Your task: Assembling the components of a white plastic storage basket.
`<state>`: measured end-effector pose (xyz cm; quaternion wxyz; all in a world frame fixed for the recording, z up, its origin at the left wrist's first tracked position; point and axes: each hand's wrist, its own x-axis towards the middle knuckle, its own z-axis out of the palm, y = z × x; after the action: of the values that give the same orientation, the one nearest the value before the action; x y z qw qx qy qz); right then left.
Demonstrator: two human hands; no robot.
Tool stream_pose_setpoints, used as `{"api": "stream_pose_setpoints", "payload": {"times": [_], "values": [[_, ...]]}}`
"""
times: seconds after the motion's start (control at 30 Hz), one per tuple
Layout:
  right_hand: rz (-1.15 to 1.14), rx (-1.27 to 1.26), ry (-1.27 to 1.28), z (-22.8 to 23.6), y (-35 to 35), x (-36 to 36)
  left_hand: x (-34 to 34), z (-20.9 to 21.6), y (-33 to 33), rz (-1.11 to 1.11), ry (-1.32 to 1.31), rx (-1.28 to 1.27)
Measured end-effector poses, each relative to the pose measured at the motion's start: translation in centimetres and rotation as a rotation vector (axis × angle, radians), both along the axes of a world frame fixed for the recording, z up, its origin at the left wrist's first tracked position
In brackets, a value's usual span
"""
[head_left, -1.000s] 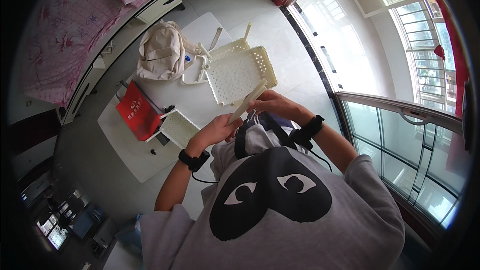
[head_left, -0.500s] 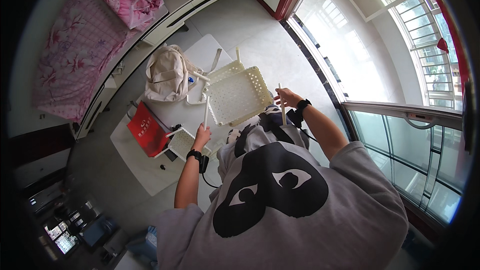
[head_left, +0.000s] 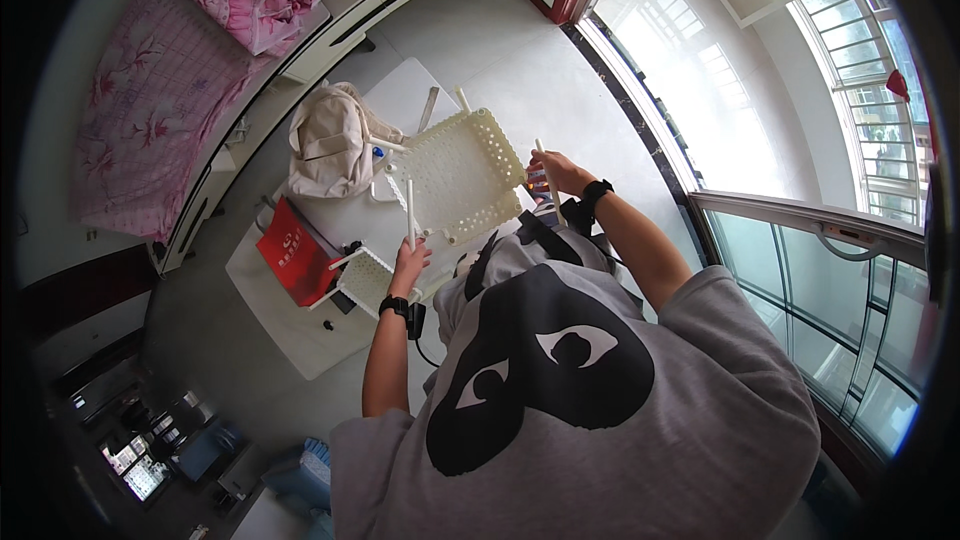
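A cream perforated plastic shelf tray (head_left: pixel 462 176) lies tilted in front of me, with short white posts at its far corners. In my left hand (head_left: pixel 407 268) is a white tube (head_left: pixel 410 210) standing up near the tray's left edge. My right hand (head_left: pixel 566 176) has its fingers closed round another white tube (head_left: pixel 550 180), by the tray's right corner. Whether the lower ends of the tubes are joined to anything is hidden. A smaller cream perforated basket (head_left: pixel 366 280) with white posts sits to the left of my left hand.
A beige backpack (head_left: pixel 330 145) and a red bag (head_left: pixel 292 255) rest on a pale low table (head_left: pixel 275 315) at left. Beyond it runs a long cabinet (head_left: pixel 400 5), with pink floral cloth (head_left: pixel 165 100) nearby. A glass sliding door (head_left: pixel 800 280) stands at right.
The tray has tilted and shifted slightly left and up in view. My right hand has moved left and up with its tube; my left hand's fingers have loosened a little round its tube.
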<state>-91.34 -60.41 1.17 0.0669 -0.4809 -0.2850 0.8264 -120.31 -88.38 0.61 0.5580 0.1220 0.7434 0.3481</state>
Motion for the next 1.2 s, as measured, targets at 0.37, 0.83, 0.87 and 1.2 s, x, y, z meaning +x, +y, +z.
{"api": "stream_pose_setpoints", "payload": {"times": [0.37, 0.83, 0.87, 1.2], "values": [[0.552, 0.651, -0.451, 8.2, 2.8, 2.5, -2.6, 6.9, -0.8, -0.672, 0.307, -0.155], [1.334, 1.007, -0.556, 4.0, -5.8, 1.4, 0.0, 10.4, 0.1, -1.047, 0.623, -0.284], [1.340, 1.008, -0.551, 3.7, -5.8, 1.3, 0.3, 10.8, 0.1, -1.042, 0.620, -0.288], [1.152, 0.997, -0.569, 3.2, -5.9, 1.7, 1.2, 11.3, -0.2, -1.070, 0.764, -0.350]]}}
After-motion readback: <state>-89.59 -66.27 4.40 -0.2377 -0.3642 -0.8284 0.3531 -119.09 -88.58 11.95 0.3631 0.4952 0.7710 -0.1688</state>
